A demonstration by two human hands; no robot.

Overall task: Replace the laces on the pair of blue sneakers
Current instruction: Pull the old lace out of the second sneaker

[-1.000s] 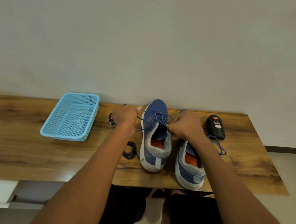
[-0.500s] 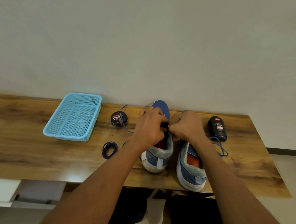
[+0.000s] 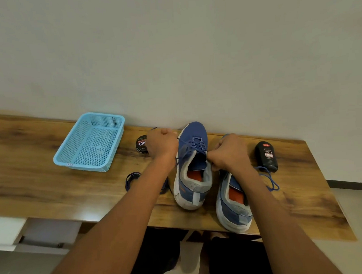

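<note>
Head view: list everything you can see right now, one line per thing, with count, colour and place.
Blue mesh sneakers: 2, blue with white soles and orange insoles, side by side at the table's middle; left one laced, right one partly under the right forearm.
Blue lace: 1, threaded through the left sneaker.
Loose blue lace: 1, right of the right sneaker.
Dark coiled lace: 1, navy, left of the sneakers.
Plastic mesh basket: 1, light blue, table's left.
Round polish tin: 1, black, behind the left hand.
Polish bottle: 1, black, lying far right.
Wooden table: 1, brown, against the wall.
Left hand: grips a lace end.
Right hand: pinches the lace at the sneaker's top.
</note>
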